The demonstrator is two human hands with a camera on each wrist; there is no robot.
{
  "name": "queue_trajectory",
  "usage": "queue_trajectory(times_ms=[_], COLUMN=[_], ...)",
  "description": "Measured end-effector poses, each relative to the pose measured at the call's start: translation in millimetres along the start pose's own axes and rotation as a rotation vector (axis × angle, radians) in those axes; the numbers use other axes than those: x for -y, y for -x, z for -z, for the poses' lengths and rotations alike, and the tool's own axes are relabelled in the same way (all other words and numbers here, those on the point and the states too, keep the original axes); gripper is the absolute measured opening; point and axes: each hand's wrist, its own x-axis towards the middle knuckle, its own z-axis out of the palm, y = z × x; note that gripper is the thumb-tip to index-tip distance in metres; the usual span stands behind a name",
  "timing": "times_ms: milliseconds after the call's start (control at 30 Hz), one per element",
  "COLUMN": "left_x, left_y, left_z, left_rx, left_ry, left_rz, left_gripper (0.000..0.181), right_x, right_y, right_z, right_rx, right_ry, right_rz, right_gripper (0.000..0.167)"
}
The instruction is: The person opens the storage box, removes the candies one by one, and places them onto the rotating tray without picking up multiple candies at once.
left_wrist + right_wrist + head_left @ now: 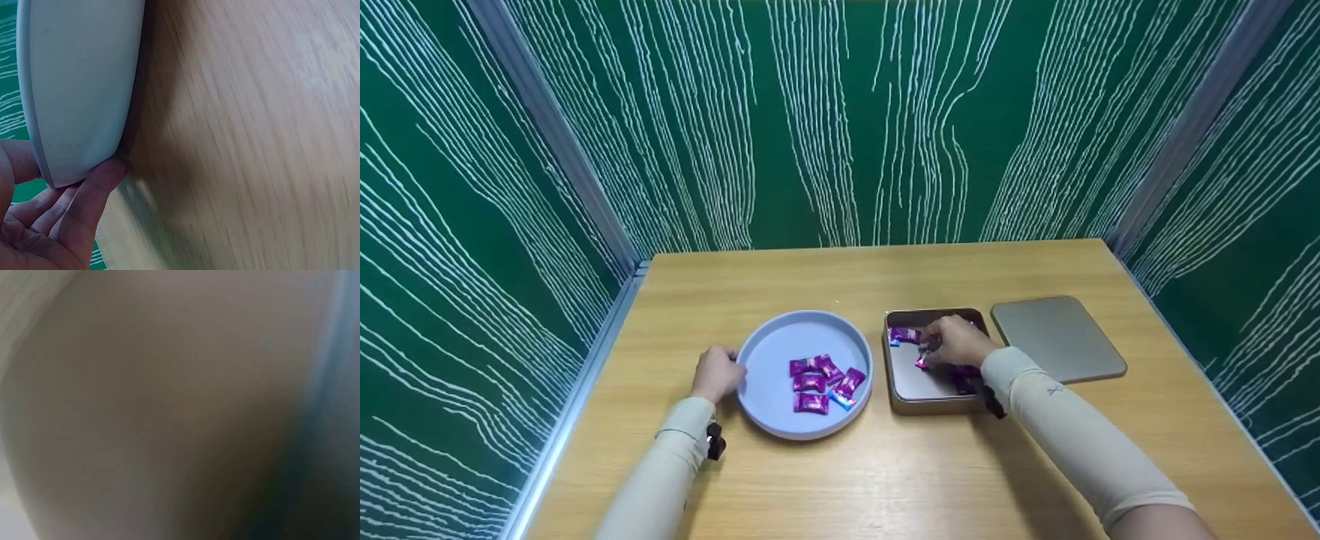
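The wrapped candy [922,362] is located inside the metal tin [941,406], right of the frame's centre, at the fingers of the right hand [958,343]. Its visible pink end points toward the lower left; the long axis appears to run from there up toward the right, into the fingers. These are curled and pinch the piece; their exact contact is partly hidden, and the right wrist view is too blurred to show it.

The left hand [718,373] grips the left rim of the round tray [751,405]. In the left wrist view, I see the thumb on one side of the tray wall and the fingers on the outer side, at the lower edge.

Contents, round tray: five purple packets and one blue packet [841,399], grouped right of its middle. Three of the purple packets, stacked in a column at the left of the group, lie nearly level across the frame. The upper middle one slants down to the right; the rightmost slants up to the right. The blue packet slants down to the right.

Contents, tin: a purple packet [906,334] lies nearly crosswise in the upper left corner; more purple wrapping shows beneath the right wrist. The flat lid [1059,339] rests on the counter [840,487] just right of the tin.
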Motion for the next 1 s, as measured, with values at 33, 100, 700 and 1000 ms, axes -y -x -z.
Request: queue_trajectory(times_ms=[33,100,700,1000], left_x=[-0.2,-0.1,1.3,-0.3], left_y=[0.3,0.5,-0.4,0.6], left_z=[-0.1,-0.3,0.1,-0.1], left_rx=[0.003,0.002,-0.001,0.000], left_ry=[0.004,0.003,-0.016,-0.023], left_rz=[0.002,-0.004,-0.006,0.009], left_gripper=[0.024,0.026,0.029,0.029], right_x=[-1,-3,-6,-1], right_y=[-0.1,-0.3,-0.6,3.4], right_z=[-2,-5,-12,-11], right_rx=[-0.005,-0.014,0.002,-0.030], right_ry=[-0.002,0.001,-0.067,-0.107], right_rz=[0.002,0.005,-0.008,0.023], right_gripper=[0.033,0.034,0.021,0.016])
